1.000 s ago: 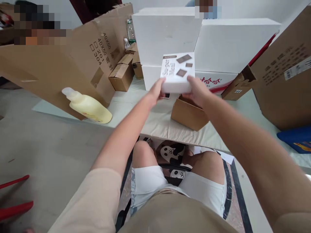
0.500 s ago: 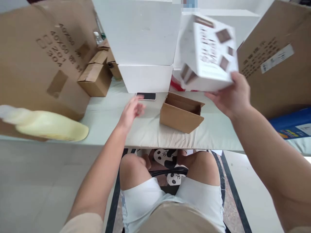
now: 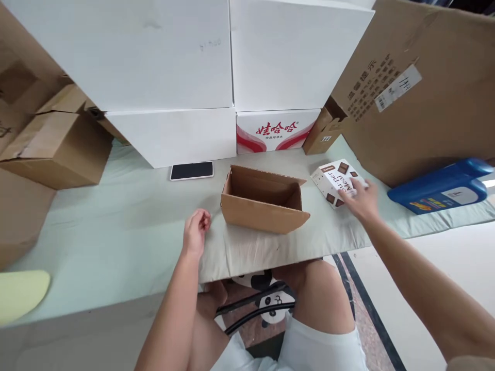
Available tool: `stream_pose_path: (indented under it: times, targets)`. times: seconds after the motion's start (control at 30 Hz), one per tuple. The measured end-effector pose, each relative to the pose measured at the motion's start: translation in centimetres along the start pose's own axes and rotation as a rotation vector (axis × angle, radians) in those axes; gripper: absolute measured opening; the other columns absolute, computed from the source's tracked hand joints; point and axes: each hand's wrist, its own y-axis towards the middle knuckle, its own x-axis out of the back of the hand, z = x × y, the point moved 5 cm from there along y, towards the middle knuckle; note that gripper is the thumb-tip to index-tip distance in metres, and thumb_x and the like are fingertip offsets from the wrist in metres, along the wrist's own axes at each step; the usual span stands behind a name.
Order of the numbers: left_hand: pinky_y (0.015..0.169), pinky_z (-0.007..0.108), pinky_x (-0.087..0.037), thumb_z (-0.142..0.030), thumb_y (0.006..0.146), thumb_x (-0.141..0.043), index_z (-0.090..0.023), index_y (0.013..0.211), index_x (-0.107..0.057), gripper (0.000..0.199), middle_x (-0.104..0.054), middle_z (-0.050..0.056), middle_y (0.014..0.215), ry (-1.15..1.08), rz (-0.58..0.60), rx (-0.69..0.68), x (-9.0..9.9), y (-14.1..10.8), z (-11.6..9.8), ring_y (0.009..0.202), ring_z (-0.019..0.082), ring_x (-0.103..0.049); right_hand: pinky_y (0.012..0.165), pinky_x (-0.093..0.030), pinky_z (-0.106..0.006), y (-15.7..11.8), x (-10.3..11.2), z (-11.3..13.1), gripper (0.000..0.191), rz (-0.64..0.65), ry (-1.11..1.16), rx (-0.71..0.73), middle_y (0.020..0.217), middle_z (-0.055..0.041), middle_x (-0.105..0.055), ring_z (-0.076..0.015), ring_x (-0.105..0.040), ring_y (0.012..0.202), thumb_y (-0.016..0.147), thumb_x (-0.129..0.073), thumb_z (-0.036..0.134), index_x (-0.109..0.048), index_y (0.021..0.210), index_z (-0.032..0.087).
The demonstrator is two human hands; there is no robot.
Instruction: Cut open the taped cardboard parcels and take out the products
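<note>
A small white box (image 3: 335, 178) printed "Su-per Meal" with brown squares lies on the cloth-covered table at the right. My right hand (image 3: 362, 200) has its thumb and fingers closed on the right corner of this box. Left of it stands a brown cardboard box (image 3: 263, 216) with its top open and its inside dark. My left hand (image 3: 195, 232) rests on the cloth just left of the cardboard box, apart from it, fingers curled in with nothing visible in them.
A phone (image 3: 192, 170) lies before stacked white cartons (image 3: 166, 136). A carton with red lettering (image 3: 276, 131) and a narrow brown box (image 3: 323, 129) stand behind. A blue bottle (image 3: 441, 188) lies at right, a pale yellow bottle (image 3: 23, 293) at lower left. Large cardboard (image 3: 417, 103) leans at right.
My right hand has brought the white box from raised before the cartons down to the table at right. My left hand has drawn back from the phone and curled. The view has shifted right.
</note>
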Motion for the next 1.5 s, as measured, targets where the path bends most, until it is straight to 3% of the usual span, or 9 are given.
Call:
stream_pose_path:
  times: [0.2,0.53,0.87,0.93,1.03,1.17,1.3,1.43,1.5]
  targets:
    - [0.048,0.022,-0.028,-0.045,0.066,-0.069,-0.019,0.059,-0.058,0.029,-0.039,-0.003,0.054,-0.100,-0.083,0.014,-0.1,2.2,0.9,0.052,0.009,-0.036,0.125,-0.025,-0.069,2.2,-4.1,0.4,0.070,-0.142,-0.369,0.086,0.158,-0.0239,-0.038,-0.0448,-0.031,0.151,0.087,-0.052,0.050,-0.053,0.150,0.018]
    - [0.048,0.022,-0.029,-0.046,0.062,-0.070,-0.020,0.054,-0.054,0.031,-0.037,-0.004,0.054,-0.165,-0.185,0.038,-1.2,3.6,0.5,0.051,0.008,-0.036,0.129,-0.021,-0.063,12.7,-8.1,4.6,0.075,-0.162,-0.262,-0.035,0.160,-0.0231,-0.029,-0.0431,-0.021,0.155,0.087,-0.057,0.045,-0.049,0.156,0.015]
    - [0.047,0.024,-0.024,-0.045,0.068,-0.067,-0.020,0.055,-0.050,0.033,-0.031,-0.005,0.054,-0.189,-0.175,0.007,-0.3,4.4,-0.2,0.048,0.008,-0.028,0.132,-0.020,-0.056,20.0,-10.5,8.3,0.094,-0.060,-0.286,0.116,0.169,-0.0252,-0.018,-0.0374,-0.017,0.162,0.077,-0.071,0.035,-0.034,0.160,0.011]
    - [0.046,0.024,-0.022,-0.045,0.069,-0.068,-0.021,0.054,-0.048,0.035,-0.028,-0.005,0.053,-0.197,-0.166,0.000,-0.2,4.4,-0.3,0.047,0.008,-0.026,0.131,-0.026,-0.052,19.0,-10.3,10.0,0.089,-0.062,-0.234,0.172,0.172,-0.0219,-0.014,-0.0324,-0.016,0.164,0.081,-0.067,0.035,-0.032,0.161,0.015]
    - [0.046,0.025,-0.020,-0.046,0.069,-0.067,-0.021,0.053,-0.046,0.036,-0.027,-0.006,0.052,-0.223,-0.160,-0.013,0.0,4.4,-0.4,0.046,0.008,-0.025,0.121,-0.044,-0.050,14.8,-9.4,12.0,0.068,-0.028,0.038,0.112,0.170,-0.0174,-0.027,-0.0291,-0.034,0.158,0.090,-0.054,0.042,-0.040,0.154,0.022]
    - [0.047,0.024,-0.022,-0.048,0.070,-0.066,-0.021,0.056,-0.046,0.037,-0.026,-0.007,0.052,-0.240,-0.105,-0.031,0.1,4.0,-0.6,0.044,0.006,-0.026,0.107,-0.057,-0.051,5.4,-7.7,13.9,0.059,0.252,0.508,-0.025,0.165,-0.0099,-0.043,-0.0288,-0.049,0.150,0.097,-0.036,0.064,-0.047,0.145,0.031]
    - [0.047,0.023,-0.022,-0.049,0.073,-0.064,-0.021,0.057,-0.044,0.037,-0.026,-0.008,0.052,-0.262,-0.084,-0.051,0.3,3.1,-0.9,0.044,0.006,-0.025,0.106,-0.057,-0.051,-3.9,-5.5,15.6,0.071,0.524,0.529,0.020,0.162,-0.0053,-0.051,-0.0328,-0.053,0.146,0.081,-0.068,0.068,-0.053,0.144,0.036]
    - [0.047,0.023,-0.022,-0.050,0.078,-0.062,-0.022,0.061,-0.042,0.039,-0.025,-0.009,0.053,-0.251,-0.051,-0.066,0.8,2.2,-1.1,0.043,0.007,-0.025,0.078,-0.064,-0.035,-8.9,-4.3,14.8,0.049,0.551,0.459,-0.227,0.116,-0.0030,-0.076,-0.0246,-0.072,0.106,0.069,-0.080,0.035,-0.068,0.115,0.030]
    - [0.047,0.023,-0.023,-0.051,0.078,-0.062,-0.022,0.061,-0.041,0.039,-0.025,-0.009,0.053,-0.241,-0.050,-0.065,1.3,1.9,-1.2,0.043,0.007,-0.025,0.059,-0.060,-0.031,-10.1,-3.6,13.7,0.029,0.516,0.461,-0.366,0.085,-0.0028,-0.074,-0.0207,-0.070,0.077,0.064,-0.076,0.028,-0.068,0.091,0.025]
